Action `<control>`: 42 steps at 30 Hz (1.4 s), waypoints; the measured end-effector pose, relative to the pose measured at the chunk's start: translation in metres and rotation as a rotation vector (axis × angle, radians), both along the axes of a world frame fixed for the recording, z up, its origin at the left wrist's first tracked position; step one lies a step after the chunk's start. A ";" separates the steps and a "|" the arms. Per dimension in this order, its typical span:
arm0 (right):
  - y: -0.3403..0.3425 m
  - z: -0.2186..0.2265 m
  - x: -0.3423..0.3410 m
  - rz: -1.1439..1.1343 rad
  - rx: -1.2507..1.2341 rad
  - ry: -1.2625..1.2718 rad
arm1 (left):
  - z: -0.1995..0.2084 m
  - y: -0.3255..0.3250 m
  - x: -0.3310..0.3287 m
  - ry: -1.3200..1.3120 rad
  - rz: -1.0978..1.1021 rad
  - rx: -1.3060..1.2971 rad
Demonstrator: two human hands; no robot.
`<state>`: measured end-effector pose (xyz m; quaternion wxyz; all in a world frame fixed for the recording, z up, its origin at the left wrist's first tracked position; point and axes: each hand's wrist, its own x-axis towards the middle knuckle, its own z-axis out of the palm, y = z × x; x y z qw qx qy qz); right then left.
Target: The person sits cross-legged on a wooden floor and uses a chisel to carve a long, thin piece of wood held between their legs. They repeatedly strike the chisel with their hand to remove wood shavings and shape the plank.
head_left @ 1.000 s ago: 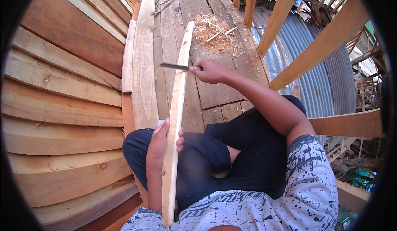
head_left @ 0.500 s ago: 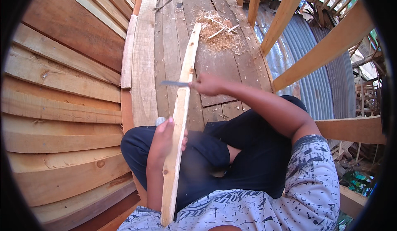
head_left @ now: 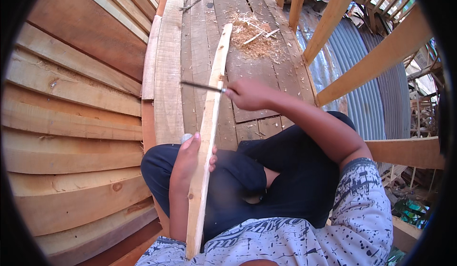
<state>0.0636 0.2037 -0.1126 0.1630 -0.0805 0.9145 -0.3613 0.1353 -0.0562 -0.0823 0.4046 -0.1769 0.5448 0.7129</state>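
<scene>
One long wooden strip [head_left: 208, 123], pale, slanting up and away from lap. Lower end against printed shirt [head_left: 285, 240], far end just left of shavings pile [head_left: 257, 40], over plank floor [head_left: 254, 68]. Left grip [head_left: 184, 163] wrapped snug round strip, thumb one side, fingertips other. Right grip [head_left: 250, 94] closed on knife [head_left: 200, 85], handle mostly hidden. Dark blade crossing strip between left grip and far end, can't tell if actually biting in. Overlapping boards [head_left: 76, 123] off left, corrugated metal sheets [head_left: 354, 61] over right, past wooden posts [head_left: 333, 18].
</scene>
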 end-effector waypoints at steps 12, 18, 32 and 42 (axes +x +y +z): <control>-0.038 0.011 0.046 0.002 0.240 0.148 | -0.003 0.001 0.002 0.078 -0.064 -0.024; -0.043 -0.008 0.047 0.040 0.193 0.300 | -0.007 -0.002 0.001 0.106 -0.068 -0.055; -0.028 -0.035 0.023 -0.040 0.240 0.428 | -0.010 0.002 -0.004 0.108 -0.047 -0.050; -0.029 -0.033 0.017 -0.084 0.188 0.421 | -0.005 0.004 0.003 0.110 -0.051 -0.078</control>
